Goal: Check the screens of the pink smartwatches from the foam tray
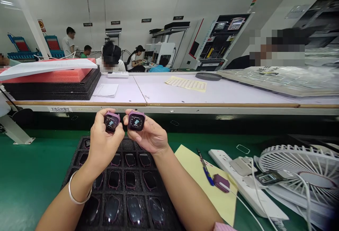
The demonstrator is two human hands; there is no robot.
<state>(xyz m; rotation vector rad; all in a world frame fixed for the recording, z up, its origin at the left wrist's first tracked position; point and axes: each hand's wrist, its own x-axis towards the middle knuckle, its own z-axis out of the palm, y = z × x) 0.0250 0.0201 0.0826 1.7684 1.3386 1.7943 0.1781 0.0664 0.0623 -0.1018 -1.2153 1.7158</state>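
My left hand [104, 142] is closed on a purple smartwatch [111, 122], its lit screen facing me. A second smartwatch [136, 121], much the same, sits in the fingers of my right hand [152, 135]. Both are held side by side, a small space apart, and each dark screen shows a blue graphic with small text too fine to read. Below them lies a black foam tray [103, 174] with several dark-screened watches in its compartments. My arms hide part of the tray.
Right of the tray lie a yellow sheet [190, 167], a pen [206, 169], a purple case with a cable [221, 183], a power strip [246, 185] and a white fan [304, 174]. A white shelf [148, 91] crosses ahead, bearing foam sheets [53, 75] and a sticker sheet [186, 83]. Several people sit beyond.
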